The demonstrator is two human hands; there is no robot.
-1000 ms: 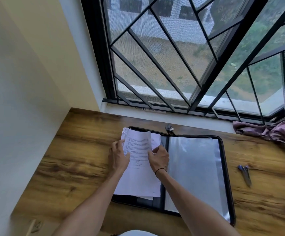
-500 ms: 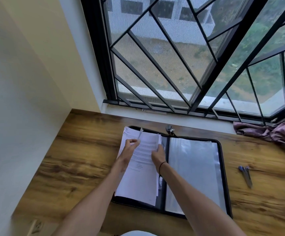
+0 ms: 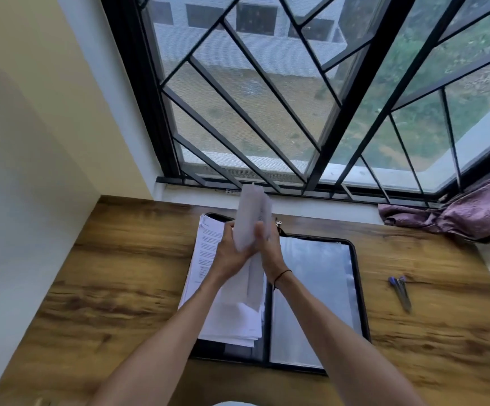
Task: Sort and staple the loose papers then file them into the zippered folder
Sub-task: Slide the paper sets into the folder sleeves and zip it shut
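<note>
A: Noted from the left. A wooden desk [image 3: 126, 276] is seen under a barred window [image 3: 267, 98]. A stack of printed papers [image 3: 208, 259] is laid on the left half of the open zippered folder [image 3: 358, 288], its top-left corner hanging past the folder's edge.

B: And the hands?

A: A lifted sheaf of sheets [image 3: 251, 218] is held upright above the stack, blurred. It is gripped from one side by the left hand [image 3: 232, 253] and from the other by the right hand [image 3: 270, 247], fingers curled onto the paper, the palms brought close together.

B: Further right?

A: Clear plastic sleeves [image 3: 314, 294] are seen on the folder's right half. A blue-handled stapler [image 3: 400, 291], as far as can be told, is left well apart on the desk. A purple cloth [image 3: 466, 212] is bunched at the sill.

B: Risks?

A: Judged only: sheets could be let slip from the narrow two-sided grip and scattered over the stack, so the sorting would be undone. Edges could be creased if squeezed harder. The overhanging stack could be knocked off the folder by a forearm.
</note>
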